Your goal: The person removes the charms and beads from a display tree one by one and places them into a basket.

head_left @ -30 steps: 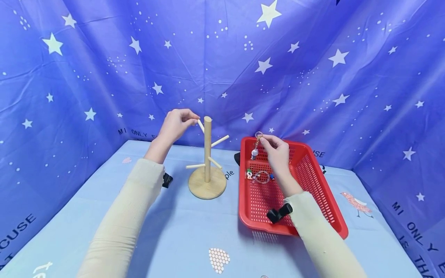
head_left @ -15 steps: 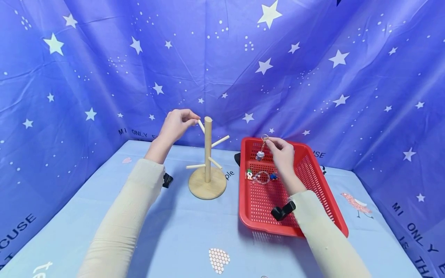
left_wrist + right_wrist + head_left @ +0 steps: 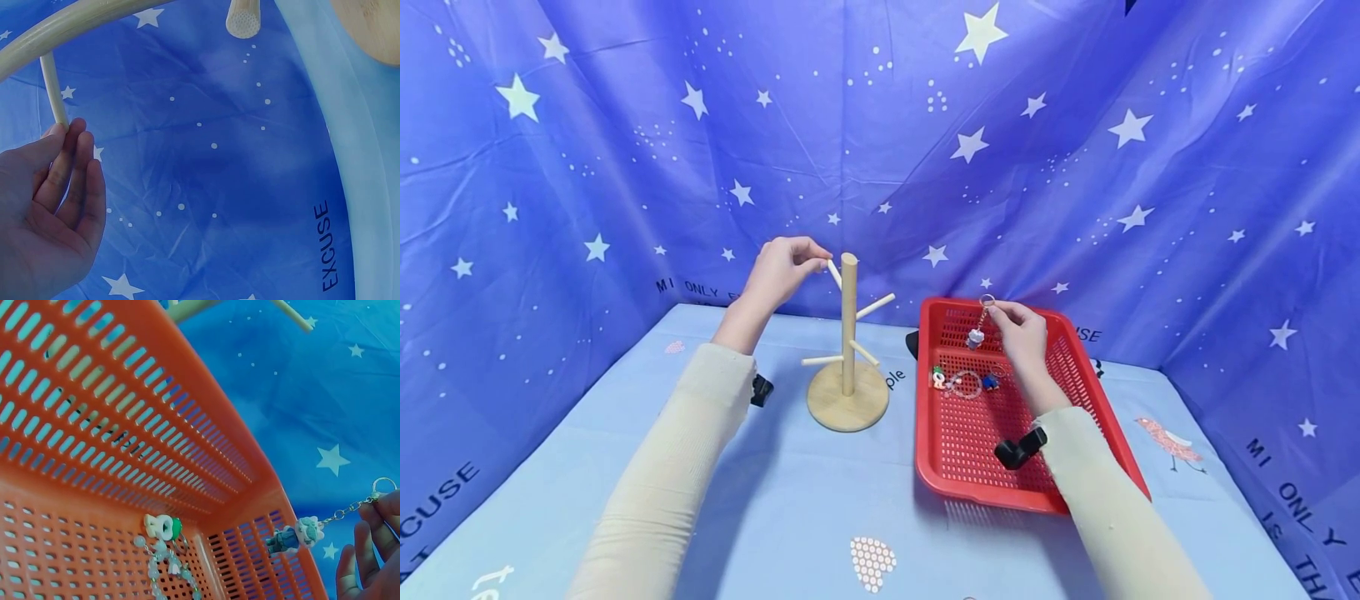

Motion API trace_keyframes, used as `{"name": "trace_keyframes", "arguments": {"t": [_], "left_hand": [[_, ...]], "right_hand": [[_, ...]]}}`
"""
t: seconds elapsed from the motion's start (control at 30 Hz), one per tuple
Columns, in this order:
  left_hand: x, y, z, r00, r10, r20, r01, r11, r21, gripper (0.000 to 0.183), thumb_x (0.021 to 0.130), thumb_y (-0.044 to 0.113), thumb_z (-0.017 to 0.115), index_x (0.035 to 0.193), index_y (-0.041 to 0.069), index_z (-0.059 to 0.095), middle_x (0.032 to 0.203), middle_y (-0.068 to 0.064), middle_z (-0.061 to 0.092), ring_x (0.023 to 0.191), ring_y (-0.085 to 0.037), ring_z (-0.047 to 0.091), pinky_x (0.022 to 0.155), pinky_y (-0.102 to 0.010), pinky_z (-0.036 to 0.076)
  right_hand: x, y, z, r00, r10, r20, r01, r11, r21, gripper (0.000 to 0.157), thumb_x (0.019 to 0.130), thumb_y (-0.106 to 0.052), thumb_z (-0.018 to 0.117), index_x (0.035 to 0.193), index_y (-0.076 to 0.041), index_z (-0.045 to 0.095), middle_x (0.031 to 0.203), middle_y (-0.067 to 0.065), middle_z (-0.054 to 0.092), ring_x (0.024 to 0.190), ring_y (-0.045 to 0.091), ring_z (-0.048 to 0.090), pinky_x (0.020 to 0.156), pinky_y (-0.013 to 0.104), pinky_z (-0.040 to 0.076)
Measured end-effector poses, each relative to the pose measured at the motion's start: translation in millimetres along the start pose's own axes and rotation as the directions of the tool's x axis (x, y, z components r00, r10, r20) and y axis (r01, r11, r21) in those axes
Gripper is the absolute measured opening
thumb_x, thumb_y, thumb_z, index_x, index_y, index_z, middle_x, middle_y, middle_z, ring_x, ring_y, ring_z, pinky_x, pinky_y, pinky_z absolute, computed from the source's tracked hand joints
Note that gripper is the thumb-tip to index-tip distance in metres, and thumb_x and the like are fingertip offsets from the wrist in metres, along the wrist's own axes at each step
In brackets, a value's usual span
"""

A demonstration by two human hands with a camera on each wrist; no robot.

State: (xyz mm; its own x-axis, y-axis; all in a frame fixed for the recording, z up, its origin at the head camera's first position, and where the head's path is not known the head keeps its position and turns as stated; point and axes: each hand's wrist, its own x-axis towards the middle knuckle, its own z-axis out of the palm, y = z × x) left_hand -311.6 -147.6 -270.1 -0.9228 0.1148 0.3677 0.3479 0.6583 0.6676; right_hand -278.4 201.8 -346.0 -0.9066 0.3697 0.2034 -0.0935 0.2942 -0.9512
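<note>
My left hand (image 3: 784, 268) pinches the tip of the upper left peg (image 3: 54, 90) on a wooden peg stand (image 3: 848, 325). Over the red basket (image 3: 928, 433), my right hand (image 3: 1025, 335) holds a keychain (image 3: 975, 338) near its ring, between thumb and finger. A small pale-headed figure in blue dangles from the keychain's gold chain, clear in the right wrist view. Below it in the basket lie a beaded bracelet (image 3: 154, 573), a white figure with a green top (image 3: 164, 527) and a dark blue charm (image 3: 990, 382).
The stand's round base (image 3: 847, 417) rests on a light blue cloth (image 3: 790, 517) left of the basket. Its other pegs stick out at several heights. A blue star-printed curtain (image 3: 850, 125) rises behind and on both sides.
My right hand has moved right and slightly down, carrying the keychain with it over the basket. The dark blue charm shows more fully now. My left hand has stayed on the peg.
</note>
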Motion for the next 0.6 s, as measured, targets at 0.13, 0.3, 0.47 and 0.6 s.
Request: {"name": "trace_keyframes", "arguments": {"t": [0.13,0.3,0.47,0.6], "left_hand": [[-0.5,1.6,0.3,1.0,-0.002,0.0,0.002,1.0,0.0,0.016,0.096,0.021,0.068,0.106,0.012,0.076,0.101,-0.011,0.077,0.094,-0.024,0.07,0.088,-0.039,0.049],[-0.2,2.6,1.0,1.0,-0.008,0.012,0.008,1.0,0.003,0.016,0.096,0.022,0.068,0.106,0.013,0.076,0.102,-0.011,0.077,0.095,-0.024,0.07,0.088,-0.039,0.049],[0.5,2.0,1.1,1.0,-0.007,0.011,0.007,1.0,0.006,0.016,0.096,0.022,0.067,0.106,0.013,0.076,0.102,-0.011,0.077,0.095,-0.024,0.07,0.088,-0.039,0.049],[0.3,0.9,0.2,1.0,-0.008,0.009,0.008,1.0,0.006,0.016,0.096,0.022,0.068,0.106,0.013,0.076,0.103,-0.011,0.077,0.096,-0.024,0.07,0.089,-0.04,0.05]], "right_hand": [[2,0,-5.6,0.999,0.04,0.0,-0.04,0.999,0.025,0.029,0.098,-0.02,0.064,0.12,-0.002,0.069,0.078,-0.028,0.06,0.081,-0.003,0.059,0.072,0.015,0.05],[6,4,-13.3,0.998,0.05,-0.026,-0.05,0.999,-0.009,0.029,0.098,-0.019,0.063,0.12,-0.002,0.069,0.076,-0.03,0.058,0.081,-0.004,0.055,0.072,0.013,0.044],[12,13,-21.7,0.996,0.066,-0.055,-0.069,0.996,-0.064,0.029,0.097,-0.019,0.063,0.12,-0.001,0.068,0.083,-0.023,0.061,0.08,-0.005,0.052,0.073,0.013,0.042],[17,19,-27.9,0.993,0.109,-0.055,-0.113,0.991,-0.078,0.029,0.097,-0.019,0.062,0.119,0.0,0.067,0.084,-0.02,0.059,0.08,-0.002,0.052,0.072,0.014,0.042]]}}
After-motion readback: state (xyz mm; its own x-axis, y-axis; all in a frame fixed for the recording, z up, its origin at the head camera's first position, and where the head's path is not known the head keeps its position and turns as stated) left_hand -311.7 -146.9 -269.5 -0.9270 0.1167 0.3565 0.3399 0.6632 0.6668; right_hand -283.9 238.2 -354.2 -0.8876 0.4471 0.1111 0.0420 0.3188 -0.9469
